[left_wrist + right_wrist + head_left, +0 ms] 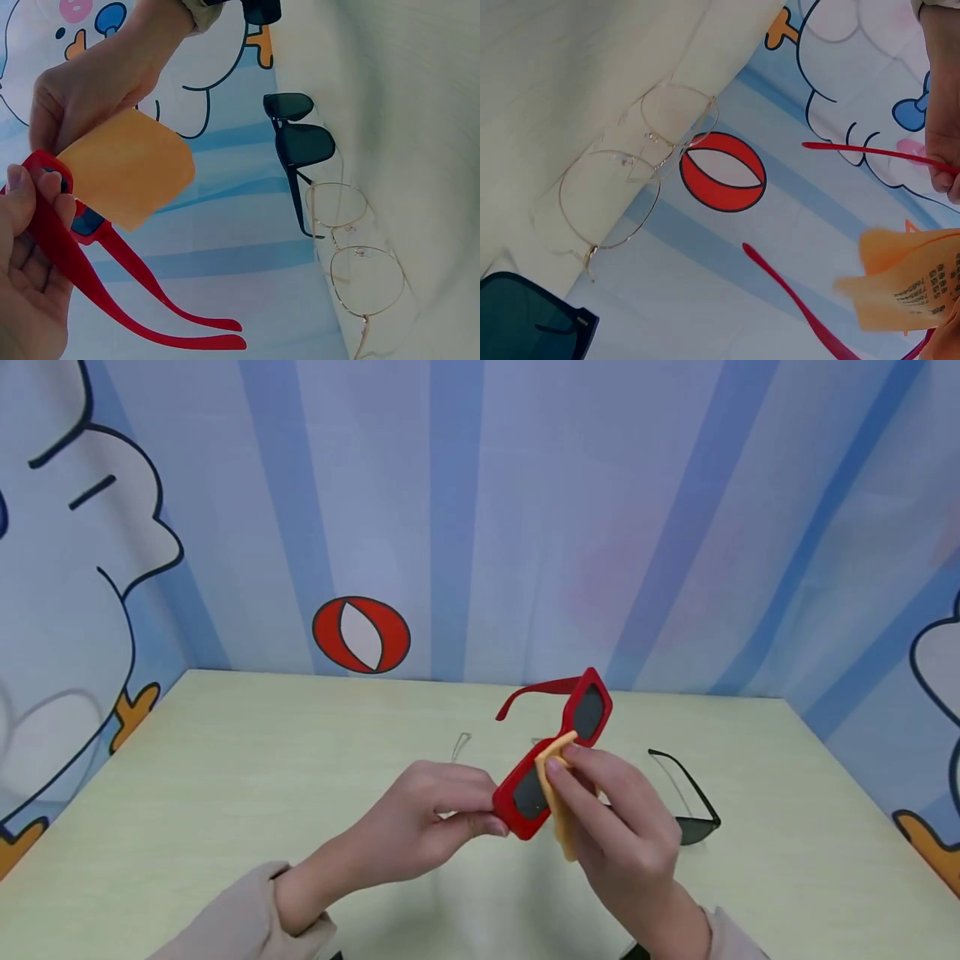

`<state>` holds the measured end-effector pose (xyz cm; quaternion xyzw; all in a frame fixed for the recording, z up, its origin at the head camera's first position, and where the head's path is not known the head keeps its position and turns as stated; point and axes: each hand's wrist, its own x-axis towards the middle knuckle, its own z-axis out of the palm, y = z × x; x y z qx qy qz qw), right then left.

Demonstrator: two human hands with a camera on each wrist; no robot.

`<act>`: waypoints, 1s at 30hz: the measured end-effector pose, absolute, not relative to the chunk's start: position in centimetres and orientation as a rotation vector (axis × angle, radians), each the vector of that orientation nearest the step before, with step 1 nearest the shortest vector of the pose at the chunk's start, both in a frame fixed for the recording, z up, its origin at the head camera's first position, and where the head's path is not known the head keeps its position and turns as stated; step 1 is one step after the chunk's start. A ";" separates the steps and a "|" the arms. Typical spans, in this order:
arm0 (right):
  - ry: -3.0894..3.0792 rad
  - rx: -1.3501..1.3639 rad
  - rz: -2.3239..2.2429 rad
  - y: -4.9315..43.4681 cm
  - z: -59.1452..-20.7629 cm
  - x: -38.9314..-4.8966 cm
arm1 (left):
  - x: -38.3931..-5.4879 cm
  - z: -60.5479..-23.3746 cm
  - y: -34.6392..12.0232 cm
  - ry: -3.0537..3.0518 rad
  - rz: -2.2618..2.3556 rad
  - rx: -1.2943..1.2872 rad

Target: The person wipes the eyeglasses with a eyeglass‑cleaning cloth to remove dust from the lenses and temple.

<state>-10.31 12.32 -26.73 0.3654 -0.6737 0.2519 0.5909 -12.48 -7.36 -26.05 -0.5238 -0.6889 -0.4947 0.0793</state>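
Red-framed sunglasses with dark lenses are held up above the table, tilted, one temple arm pointing left in the head view. My left hand pinches the end of the frame by one lens. With thumb and fingers, my right hand pinches an orange cleaning cloth against the lens nearer the left hand. The cloth hangs spread out in the left wrist view, and both red temple arms extend below it. Printed text shows on the cloth in the right wrist view.
Black sunglasses lie on the pale table, right of my right hand. Thin gold wire-rimmed glasses rest beside them, mostly hidden behind my hands in the head view. A blue striped cartoon backdrop rises at the table's far edge.
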 end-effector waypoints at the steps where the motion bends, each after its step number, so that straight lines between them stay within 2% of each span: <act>1: -1.592 0.833 0.584 12.5 -26.8 -10.3 | -12.4 -26.0 -7.4 -2.069 -1.485 -1.562; 13: -1.594 0.946 0.535 11.6 -27.2 -9.0 | -12.5 -25.8 -7.1 -2.043 -1.480 -1.594; 25: -1.678 0.817 0.488 13.1 -26.5 -9.9 | -12.4 -25.1 -7.2 -1.963 -1.340 -1.694; 30: -1.639 0.879 0.504 13.1 -27.0 -9.8 | -12.7 -25.2 -7.3 -1.951 -1.366 -1.667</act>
